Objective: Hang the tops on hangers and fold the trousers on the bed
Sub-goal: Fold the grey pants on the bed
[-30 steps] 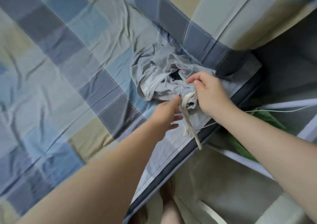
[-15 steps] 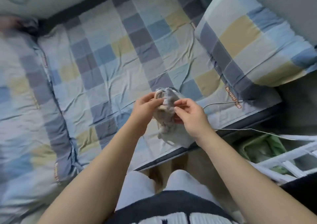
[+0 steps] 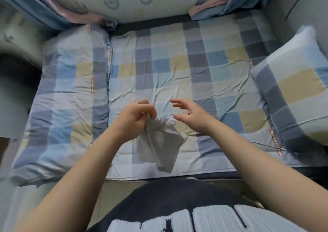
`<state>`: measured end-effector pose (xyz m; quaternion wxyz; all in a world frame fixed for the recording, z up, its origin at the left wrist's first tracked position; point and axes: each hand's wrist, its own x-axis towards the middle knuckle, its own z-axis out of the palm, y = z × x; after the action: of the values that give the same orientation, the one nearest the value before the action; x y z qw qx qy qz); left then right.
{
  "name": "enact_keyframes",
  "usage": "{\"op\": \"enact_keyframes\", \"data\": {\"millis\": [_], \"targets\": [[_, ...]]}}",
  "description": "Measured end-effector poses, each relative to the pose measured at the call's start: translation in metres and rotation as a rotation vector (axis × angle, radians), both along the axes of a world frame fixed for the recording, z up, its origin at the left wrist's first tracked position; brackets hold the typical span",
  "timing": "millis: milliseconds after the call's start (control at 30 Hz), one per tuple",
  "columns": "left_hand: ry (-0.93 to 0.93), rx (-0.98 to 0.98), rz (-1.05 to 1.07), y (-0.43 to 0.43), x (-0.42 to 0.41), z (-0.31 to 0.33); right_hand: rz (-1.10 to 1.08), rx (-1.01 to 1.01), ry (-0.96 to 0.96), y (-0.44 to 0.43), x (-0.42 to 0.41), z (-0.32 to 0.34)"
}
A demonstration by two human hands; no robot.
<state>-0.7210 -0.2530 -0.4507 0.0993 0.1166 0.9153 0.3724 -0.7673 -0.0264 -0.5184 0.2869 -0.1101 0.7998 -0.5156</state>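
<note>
A bunched light grey garment [image 3: 160, 145] with a drawstring at its top hangs above the near edge of the checked bed sheet [image 3: 177, 68]. My left hand [image 3: 134, 118] pinches its upper edge with curled fingers. My right hand [image 3: 190, 113] hovers just right of the garment's top, fingers spread and holding nothing. No hanger shows in the view.
A folded checked duvet [image 3: 71, 93] covers the bed's left side. A checked pillow [image 3: 292, 89] lies at the right. Blue and pink curtains [image 3: 44, 6] hang at the far corners against the wall. The bed's near edge [image 3: 177, 175] runs just in front of my body.
I lifted the grey garment from the bed's right edge near the pillow and brought it to the middle. My right hand has let go of it; the left still holds it.
</note>
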Motion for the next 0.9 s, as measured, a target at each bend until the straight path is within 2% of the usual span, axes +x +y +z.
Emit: {"op": "enact_keyframes", "data": {"millis": [100,200,300,367,467,600,767,833,900], "targets": [[0.138,0.009,0.036,-0.039,0.008,0.014,0.164,0.185,0.042,-0.044,-0.009,-0.004],[0.163,0.101,0.109,-0.072,0.016,0.022,0.255,0.343,0.149,-0.090,-0.010,-0.009],[0.116,0.286,0.198,-0.096,0.021,0.027,0.266,0.385,0.142,-0.131,-0.010,-0.009],[0.076,0.395,0.239,-0.111,0.026,0.028,0.278,0.339,0.117,-0.153,-0.012,-0.008],[0.069,0.464,0.299,-0.133,0.033,0.024,0.320,0.393,0.137,-0.178,-0.011,-0.007],[0.126,0.465,0.399,-0.164,0.039,0.014,0.129,0.460,0.182,-0.186,-0.015,-0.018],[0.269,0.491,0.603,-0.201,0.045,-0.004,-0.052,0.661,0.234,-0.163,-0.019,-0.030],[0.275,0.389,0.610,-0.210,0.045,-0.010,-0.097,0.606,0.200,-0.158,-0.023,-0.023],[0.169,0.296,0.572,-0.212,0.043,-0.012,-0.085,0.488,0.200,-0.163,-0.029,-0.003]]}}
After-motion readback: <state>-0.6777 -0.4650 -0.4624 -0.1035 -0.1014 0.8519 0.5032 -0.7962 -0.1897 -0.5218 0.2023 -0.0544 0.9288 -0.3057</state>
